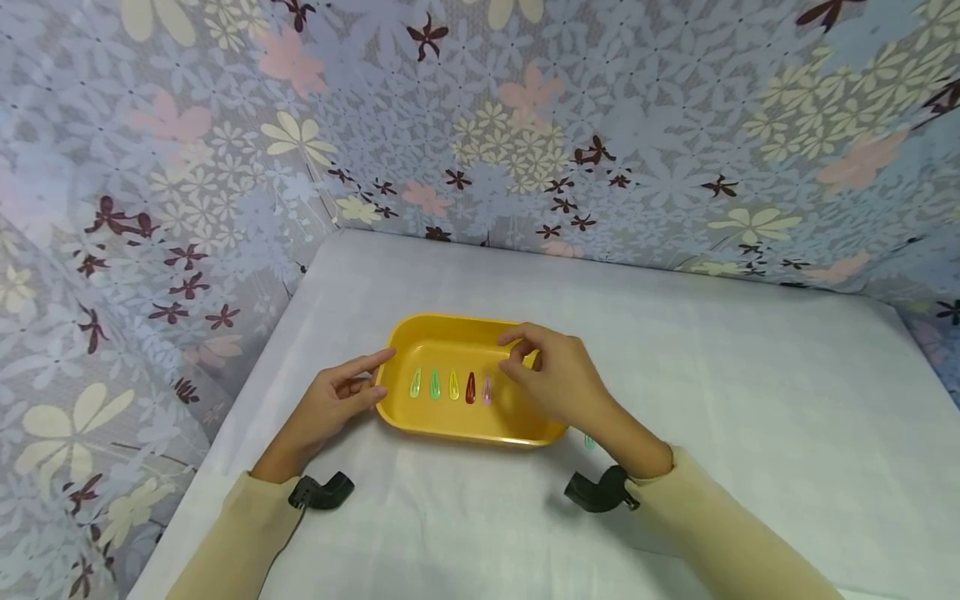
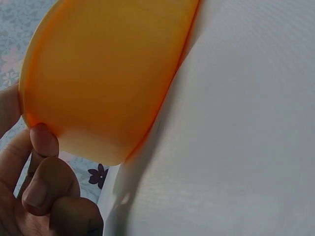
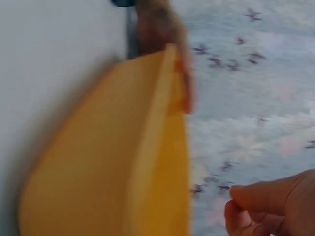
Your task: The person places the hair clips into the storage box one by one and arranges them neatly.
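Observation:
A yellow plastic tray [image 1: 465, 437] lies on the white-covered table. My left hand [image 1: 330, 404] holds its left end, with the index finger and thumb at the rim. In the left wrist view, fingertips [image 2: 44, 140] touch the tray's end wall [image 2: 108, 83]. Several snap hair clips stand in a row inside: light green [image 1: 416, 383], green [image 1: 435, 384], yellow [image 1: 453, 385], dark red [image 1: 470, 388] and pink [image 1: 487, 390]. Above the tray's right part is my right hand [image 1: 558, 371], its thumb and index finger bent with a gap between them and nothing visible there.
Another green hair clip [image 1: 589, 441] lies on the white cloth just outside the tray, beside my right forearm. Floral fabric [image 1: 480, 125] rises behind and to the left of the table. A black wrist mount [image 1: 600, 490] sticks out from my right sleeve.

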`<action>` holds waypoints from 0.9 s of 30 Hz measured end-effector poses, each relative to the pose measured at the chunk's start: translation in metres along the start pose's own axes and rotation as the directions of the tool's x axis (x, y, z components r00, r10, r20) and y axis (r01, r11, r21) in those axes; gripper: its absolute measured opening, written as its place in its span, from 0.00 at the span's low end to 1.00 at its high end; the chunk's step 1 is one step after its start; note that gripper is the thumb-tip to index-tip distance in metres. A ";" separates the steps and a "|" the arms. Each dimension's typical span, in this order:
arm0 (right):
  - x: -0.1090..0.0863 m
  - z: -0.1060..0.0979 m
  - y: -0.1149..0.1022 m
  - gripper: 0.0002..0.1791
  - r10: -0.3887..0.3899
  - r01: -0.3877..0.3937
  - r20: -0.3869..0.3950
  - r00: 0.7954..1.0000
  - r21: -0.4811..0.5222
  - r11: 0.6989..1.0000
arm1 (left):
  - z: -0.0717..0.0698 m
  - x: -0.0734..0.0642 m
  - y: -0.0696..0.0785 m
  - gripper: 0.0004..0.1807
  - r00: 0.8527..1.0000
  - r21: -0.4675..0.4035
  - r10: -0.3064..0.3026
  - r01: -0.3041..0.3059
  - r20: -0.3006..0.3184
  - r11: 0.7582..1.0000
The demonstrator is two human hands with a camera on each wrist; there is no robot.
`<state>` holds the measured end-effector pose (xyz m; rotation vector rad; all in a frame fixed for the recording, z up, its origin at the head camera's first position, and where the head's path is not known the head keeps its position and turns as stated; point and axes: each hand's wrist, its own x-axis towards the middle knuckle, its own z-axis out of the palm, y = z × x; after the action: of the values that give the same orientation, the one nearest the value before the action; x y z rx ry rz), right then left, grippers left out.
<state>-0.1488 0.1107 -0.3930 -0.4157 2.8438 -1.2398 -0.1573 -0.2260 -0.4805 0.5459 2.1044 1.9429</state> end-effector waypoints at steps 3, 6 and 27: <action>-0.012 -0.024 -0.003 0.13 -0.038 0.040 -0.074 0.997 0.030 0.999 | 0.000 0.001 0.002 0.29 1.000 0.003 -0.002 0.002 0.001 1.000; -0.026 -0.045 0.000 0.13 -0.048 0.056 -0.148 0.988 0.052 0.997 | 0.001 0.001 0.003 0.29 1.000 0.009 -0.009 0.009 -0.002 1.000; -0.100 -0.029 0.111 0.12 0.234 -0.201 -0.164 0.958 0.199 0.959 | 0.002 0.000 -0.001 0.29 0.999 0.010 -0.039 0.039 -0.018 0.999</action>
<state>-0.0817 0.2285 -0.4623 0.0223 2.7894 -1.5445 -0.1563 -0.2247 -0.4814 0.4874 2.1214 1.9236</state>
